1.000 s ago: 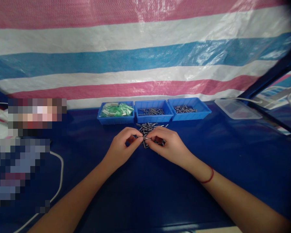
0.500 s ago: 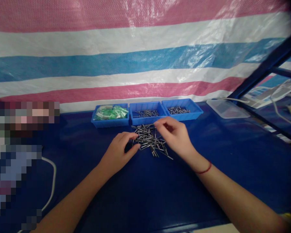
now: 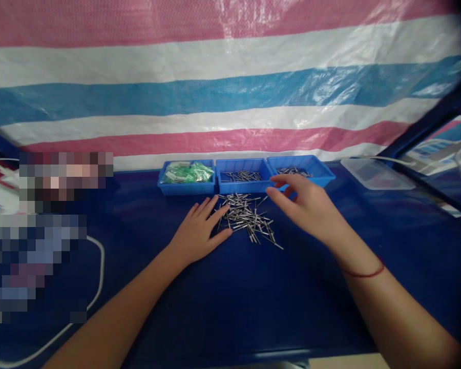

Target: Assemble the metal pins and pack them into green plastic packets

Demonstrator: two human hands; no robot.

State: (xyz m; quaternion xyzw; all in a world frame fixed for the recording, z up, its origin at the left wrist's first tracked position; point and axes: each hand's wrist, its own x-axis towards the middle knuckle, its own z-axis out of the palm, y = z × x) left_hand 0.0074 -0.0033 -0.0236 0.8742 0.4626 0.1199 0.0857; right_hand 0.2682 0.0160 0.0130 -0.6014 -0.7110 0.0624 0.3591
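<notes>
Sorting step judged: pins, pile to trays.
Blue trays [image 3: 243,188] sit just under the loosely spread fingertips of the right hand [image 3: 311,207]; nothing is seen held. The pin pile [image 3: 248,220] is touched by the flat, released fingers of the left hand [image 3: 200,233]; a fine single-pin pinch is called for.

Dark blue table [image 3: 234,302] with three blue trays [image 3: 242,188], loose metal pins [image 3: 248,219], clear lid [image 3: 376,174], white cable [image 3: 102,264]

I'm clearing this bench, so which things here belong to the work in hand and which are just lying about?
In hand: left hand, flat against the pin pile; right hand, open over the right tray; middle tray, also holding pins.
Lying about: tray of green packets; clear container; white cable.
</notes>
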